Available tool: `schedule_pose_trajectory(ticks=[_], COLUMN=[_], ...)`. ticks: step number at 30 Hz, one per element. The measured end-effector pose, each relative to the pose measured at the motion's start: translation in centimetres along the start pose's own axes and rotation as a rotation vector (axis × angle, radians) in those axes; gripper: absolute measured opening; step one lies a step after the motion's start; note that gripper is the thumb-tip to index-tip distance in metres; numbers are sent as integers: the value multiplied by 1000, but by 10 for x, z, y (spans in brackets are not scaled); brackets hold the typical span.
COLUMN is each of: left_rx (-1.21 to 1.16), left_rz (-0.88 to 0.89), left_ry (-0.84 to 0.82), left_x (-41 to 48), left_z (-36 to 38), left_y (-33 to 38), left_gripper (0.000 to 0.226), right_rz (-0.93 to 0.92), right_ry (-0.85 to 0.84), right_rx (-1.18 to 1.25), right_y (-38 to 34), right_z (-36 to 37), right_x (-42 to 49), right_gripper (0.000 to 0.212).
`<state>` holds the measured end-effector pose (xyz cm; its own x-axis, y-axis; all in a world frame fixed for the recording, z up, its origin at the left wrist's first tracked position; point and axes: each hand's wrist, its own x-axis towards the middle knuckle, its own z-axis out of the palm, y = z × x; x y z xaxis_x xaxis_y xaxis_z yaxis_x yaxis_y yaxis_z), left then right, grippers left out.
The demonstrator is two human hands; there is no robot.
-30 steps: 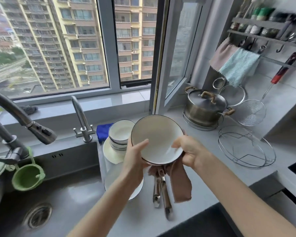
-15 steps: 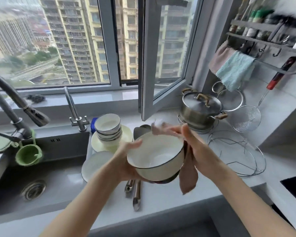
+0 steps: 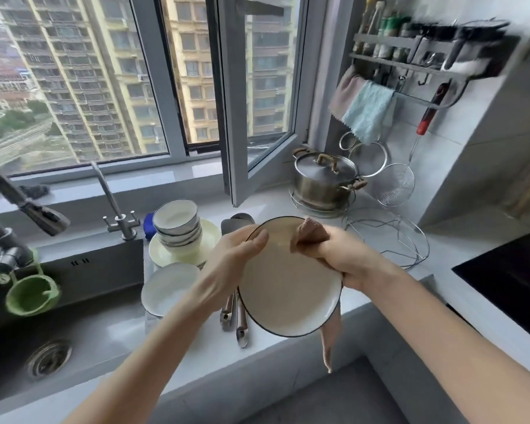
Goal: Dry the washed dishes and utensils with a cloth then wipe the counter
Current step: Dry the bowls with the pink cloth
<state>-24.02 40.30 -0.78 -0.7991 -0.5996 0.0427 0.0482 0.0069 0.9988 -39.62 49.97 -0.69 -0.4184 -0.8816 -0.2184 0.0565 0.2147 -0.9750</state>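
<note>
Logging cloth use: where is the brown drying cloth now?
Head view, centre-right: the brown drying cloth, gripped by the right hand, presses the upper rim of the dark-rimmed cream plate; its tail hangs below.

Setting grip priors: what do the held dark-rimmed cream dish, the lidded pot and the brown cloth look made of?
Dark-rimmed cream dish: likely glazed ceramic, smooth soft sheen. Lidded silver pot: probably stainless steel, grey reflective shine. Brown cloth: soft fabric; it bunches and hangs limp.

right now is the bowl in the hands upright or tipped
Tipped: the bowl shows its inside to the camera; left hand grips its rim, right hand holds the cloth against it.
</note>
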Motion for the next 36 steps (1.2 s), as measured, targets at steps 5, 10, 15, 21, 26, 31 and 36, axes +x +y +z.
schedule_pose_trajectory(ticks=[5, 10, 15, 21, 26, 31, 36], left_rx=[-161, -112, -62, 235, 88, -129, 18], left_rz=[-37, 47, -192, -245, -55, -195, -11], left_ry=[181, 333, -250, -934, -883, -686, -538], left_x=[-30, -67, -84, -99, -167, -216, -330], left_z=[3, 35, 47, 96, 175, 269, 367], left_y=[-16, -49, -67, -37, -38, -41, -58], left_gripper=[19, 47, 46, 36, 49, 28, 41], right_rz=[326, 351, 344, -21, -15, 132, 46], right_ry=[352, 697, 1035, 662, 890, 1295, 1464], right_rx=[188, 819, 482, -491, -476, 482, 1118], right_y=[45, 84, 104, 89, 96, 156, 205], right_z=[36, 94, 72, 42, 6, -11, -19], right_x=[-29, -58, -134, -246, -331, -417, -488], right_gripper=[10, 25, 23, 52, 49, 16, 27])
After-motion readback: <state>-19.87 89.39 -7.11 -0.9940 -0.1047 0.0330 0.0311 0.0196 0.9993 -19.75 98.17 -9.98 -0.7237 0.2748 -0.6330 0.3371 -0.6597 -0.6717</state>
